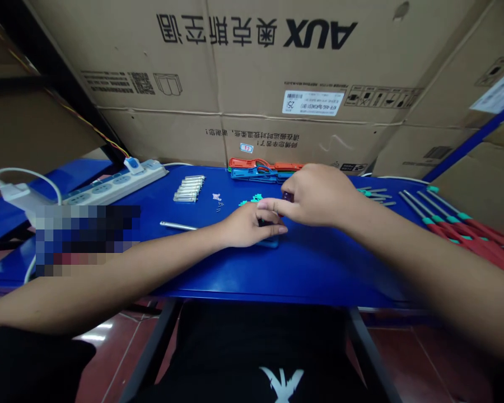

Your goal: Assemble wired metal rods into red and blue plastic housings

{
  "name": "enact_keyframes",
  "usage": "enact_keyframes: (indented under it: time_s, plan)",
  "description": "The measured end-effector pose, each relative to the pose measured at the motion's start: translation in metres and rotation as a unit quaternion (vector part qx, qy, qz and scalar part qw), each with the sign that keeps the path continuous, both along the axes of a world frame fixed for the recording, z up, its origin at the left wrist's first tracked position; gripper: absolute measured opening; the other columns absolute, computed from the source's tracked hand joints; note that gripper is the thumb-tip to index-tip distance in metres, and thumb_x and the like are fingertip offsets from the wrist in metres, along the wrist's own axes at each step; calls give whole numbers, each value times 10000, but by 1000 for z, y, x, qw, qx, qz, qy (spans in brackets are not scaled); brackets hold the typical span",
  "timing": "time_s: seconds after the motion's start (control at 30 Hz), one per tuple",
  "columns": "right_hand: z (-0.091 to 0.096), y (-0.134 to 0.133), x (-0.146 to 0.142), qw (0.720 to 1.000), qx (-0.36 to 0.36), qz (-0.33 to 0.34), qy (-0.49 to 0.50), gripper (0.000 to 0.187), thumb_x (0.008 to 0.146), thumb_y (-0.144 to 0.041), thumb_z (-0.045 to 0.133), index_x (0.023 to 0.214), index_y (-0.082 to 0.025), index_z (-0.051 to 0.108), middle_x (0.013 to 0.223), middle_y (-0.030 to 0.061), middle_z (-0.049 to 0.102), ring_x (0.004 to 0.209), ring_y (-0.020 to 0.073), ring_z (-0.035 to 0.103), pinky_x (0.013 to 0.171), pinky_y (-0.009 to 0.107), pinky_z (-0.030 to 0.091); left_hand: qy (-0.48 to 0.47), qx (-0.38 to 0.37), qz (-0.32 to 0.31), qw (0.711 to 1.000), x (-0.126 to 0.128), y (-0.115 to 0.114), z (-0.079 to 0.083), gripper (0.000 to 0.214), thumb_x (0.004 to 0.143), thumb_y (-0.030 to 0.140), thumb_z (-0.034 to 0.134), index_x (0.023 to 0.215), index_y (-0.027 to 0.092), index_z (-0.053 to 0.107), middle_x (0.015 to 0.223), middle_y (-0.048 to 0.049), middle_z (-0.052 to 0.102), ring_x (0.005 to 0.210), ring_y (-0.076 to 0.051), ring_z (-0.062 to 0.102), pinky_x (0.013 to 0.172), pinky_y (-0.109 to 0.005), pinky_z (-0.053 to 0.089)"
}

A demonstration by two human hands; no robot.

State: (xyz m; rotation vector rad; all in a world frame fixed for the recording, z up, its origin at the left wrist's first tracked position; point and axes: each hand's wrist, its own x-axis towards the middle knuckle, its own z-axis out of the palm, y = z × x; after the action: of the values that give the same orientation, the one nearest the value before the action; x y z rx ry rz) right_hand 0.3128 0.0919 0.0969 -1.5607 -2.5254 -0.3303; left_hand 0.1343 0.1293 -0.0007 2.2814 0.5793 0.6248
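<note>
One counter (319,274): blue, with cardboard cartons (302,67) behind.
Lying apart, not in hand: red-handled screwdrivers (466,235), red-and-blue plastic pieces (252,170), metal tubes (189,189).
My left fingers (252,224): curled over a teal-edged dark piece (270,242), mid-counter.
My right fingers (277,205): pinching a small purple part (288,196).

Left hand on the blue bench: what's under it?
A teal-blue object shows below the left hand, along its lower edge; the hand covers the rest, so its shape cannot be seen.
</note>
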Motion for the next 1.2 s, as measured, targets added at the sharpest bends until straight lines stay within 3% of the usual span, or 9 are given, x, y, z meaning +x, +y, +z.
enact_keyframes:
  time_s: [0.2, 0.27, 0.47, 0.63, 0.73, 0.83, 0.93, 1.03, 1.2]
  plan:
    - [26, 0, 16, 983, -30, 168, -70, 267, 952, -391, 527, 867, -223, 716, 784, 62, 709, 619, 179, 558, 527, 311, 264, 1, -30, -16, 999, 2, 1, 2, 286, 907, 369, 610, 749, 170, 740, 694, -8, 662, 729, -135, 620, 722, -267, 494]
    - [31, 3, 19, 976, -41, 194, -94, 239, 933, -351, 550, 825, -225, 722, 729, 56, 704, 584, 167, 534, 524, 314, 256, 1, -26, -22, 999, 2, 0, 3, 250, 898, 350, 627, 776, 177, 761, 721, -15, 668, 762, -140, 630, 760, -276, 499]
    - [26, 12, 11, 984, -55, 128, -113, 588, 959, -538, 500, 497, -193, 613, 400, 24, 446, 417, 118, 361, 516, 312, 192, -73, -63, -9, 995, 1, 3, -2, 122, 815, 298, 739, 867, 194, 777, 952, -40, 713, 949, -169, 637, 896, -329, 510]
    - [33, 11, 18, 979, -37, 175, -95, 426, 905, -573, 585, 702, -215, 698, 550, 27, 592, 478, 126, 413, 524, 307, 193, -81, -82, 9, 993, 1, 2, -2, 102, 818, 268, 730, 812, 179, 779, 886, -40, 667, 903, -166, 622, 889, -354, 521]
    - [39, 9, 22, 966, -81, 232, -81, 297, 874, -496, 652, 745, -232, 690, 610, 16, 635, 494, 122, 421, 517, 306, 207, -59, -73, 6, 996, 1, 0, 0, 139, 846, 285, 705, 860, 175, 788, 885, -50, 658, 885, -168, 629, 860, -346, 532]
    - [36, 9, 16, 965, -92, 232, -85, 461, 912, -504, 594, 559, -207, 606, 457, 1, 506, 432, 98, 322, 512, 310, 186, -39, -49, -23, 998, 0, -2, 1, 154, 876, 291, 673, 907, 185, 780, 956, -59, 699, 934, -178, 646, 886, -348, 532]
    - [32, 9, 4, 978, -65, 159, -121, 597, 943, -562, 509, 477, -196, 578, 380, 6, 390, 414, 100, 295, 514, 313, 177, -72, -31, -11, 997, 0, -3, 0, 156, 857, 320, 702, 904, 187, 768, 1001, -53, 715, 983, -191, 647, 904, -345, 529]
    - [37, 5, -2, 980, -58, 100, -165, 587, 968, -576, 441, 586, -193, 669, 479, 40, 514, 466, 131, 401, 528, 311, 203, -82, -63, 0, 995, 0, -4, -1, 176, 869, 333, 681, 846, 182, 768, 939, -45, 715, 946, -183, 653, 876, -325, 536]
    - [53, -3, 3, 956, -114, 175, -206, 383, 976, -431, 445, 968, -172, 727, 804, 86, 703, 623, 169, 522, 577, 303, 252, -76, -67, -19, 995, 1, -3, -1, 236, 920, 337, 621, 867, 173, 782, 936, -63, 719, 945, -180, 656, 916, -331, 521]
